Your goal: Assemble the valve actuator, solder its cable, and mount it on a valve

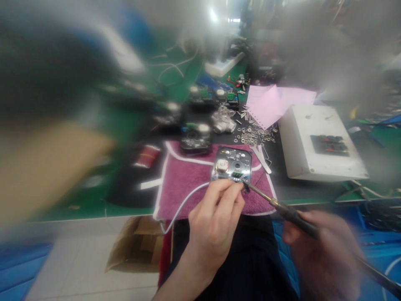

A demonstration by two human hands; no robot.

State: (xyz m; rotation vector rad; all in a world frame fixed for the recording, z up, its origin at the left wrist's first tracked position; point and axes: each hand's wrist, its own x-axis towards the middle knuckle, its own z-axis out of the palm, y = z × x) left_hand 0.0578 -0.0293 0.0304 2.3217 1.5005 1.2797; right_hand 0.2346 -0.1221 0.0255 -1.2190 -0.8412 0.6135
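The left hand [216, 217] is bent over the near edge of a squarish circuit board [233, 161], its fingers curled in and touching it; whether they pinch the board or some small part beside it, I can't tell from here. The right hand [326, 251], blurred, is wrapped around the dark handle of a long, thin tool [290, 213], whose metal shaft slants away to the left and ends by the left fingertips at the board's near edge.

The board sits on a purplish cloth [183, 177] with a pale hem, and a white cable [187, 198] curves across the cloth on the left. Just right of the board lie a flat metal strip [261, 161] and a bent hex key [267, 155]. A little farther off are scattered metal rings [252, 136], and left of them a heap of silvery parts [224, 120].

Another board [196, 138] rests at the cloth's far left edge, with a red spool [147, 156] to its near left. Pink papers [266, 102] lie beyond the rings, and a white box [296, 142] with a dark panel stands to the right on the black mat [131, 179].
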